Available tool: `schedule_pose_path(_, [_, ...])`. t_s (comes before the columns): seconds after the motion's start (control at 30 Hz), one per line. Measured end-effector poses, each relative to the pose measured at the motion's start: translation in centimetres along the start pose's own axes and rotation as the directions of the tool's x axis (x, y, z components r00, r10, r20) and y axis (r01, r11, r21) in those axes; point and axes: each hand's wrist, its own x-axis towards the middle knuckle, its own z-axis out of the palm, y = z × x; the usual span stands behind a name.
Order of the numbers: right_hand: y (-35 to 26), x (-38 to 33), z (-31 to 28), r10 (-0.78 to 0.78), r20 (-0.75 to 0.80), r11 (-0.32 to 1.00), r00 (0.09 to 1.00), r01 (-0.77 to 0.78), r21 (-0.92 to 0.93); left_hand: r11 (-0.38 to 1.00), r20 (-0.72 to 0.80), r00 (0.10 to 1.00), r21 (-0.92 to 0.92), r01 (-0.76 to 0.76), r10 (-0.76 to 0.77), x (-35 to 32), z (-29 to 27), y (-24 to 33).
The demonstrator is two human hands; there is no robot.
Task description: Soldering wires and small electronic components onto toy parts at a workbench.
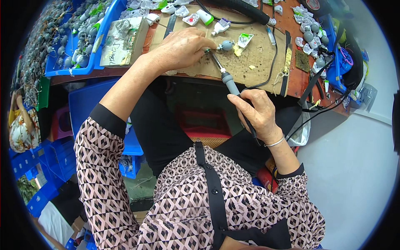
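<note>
My right hand (260, 114) is closed around the grey handle of a soldering iron (230, 83), which points up and to the left. The iron's metal tip reaches the fingertips of my left hand (183, 48). That hand pinches a small part with a bit of green showing; the fingers hide most of it. Just right of the fingertips is a grey ball-shaped part (226, 45); whether it joins the pinched part, I cannot tell. Under both lies a stained cardboard sheet (260, 62). A white and green plastic shell (245, 40) rests on the cardboard beside yellow scraps.
White plastic shells (221, 26) lie along the cardboard's far side. Left stand a marked box (121, 41) and a blue tray (62, 71) of grey balls and wires. More shells and balls (310, 35) fill the right side. A black cable (275, 62) crosses the cardboard. Another person (25, 129) sits far left.
</note>
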Motion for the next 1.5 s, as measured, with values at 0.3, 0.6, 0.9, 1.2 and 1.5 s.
schedule_pose_path(0.3, [-0.1,-0.1,-0.2,-0.031,0.021,0.999,0.999,0.032,-0.042,1.0,-0.016,1.0,-0.005,-0.014,0.014,0.0,0.2,0.0])
schedule_pose_path(0.6, [-0.1,0.0,-0.1,-0.041,0.037,0.997,0.998,0.043,-0.066,0.995,-0.091,0.992,-0.026,-0.092,0.09,-0.1,0.9,-1.0])
schedule_pose_path(0.9, [-0.6,0.0,-0.7,-0.038,0.047,0.997,0.998,0.041,-0.07,0.992,-0.061,0.993,-0.063,-0.107,0.103,-0.1,0.9,-1.3])
schedule_pose_path(1.2, [-0.9,0.3,-1.3,-0.03,0.052,0.998,0.998,0.032,-0.054,0.992,-0.099,0.993,-0.105,-0.075,0.065,0.1,0.4,-0.6])
schedule_pose_path(1.5, [-0.9,0.8,-1.2,-0.018,0.06,0.998,0.998,0.021,-0.053,0.989,-0.028,0.997,-0.13,-0.076,0.073,0.5,0.3,-1.1])
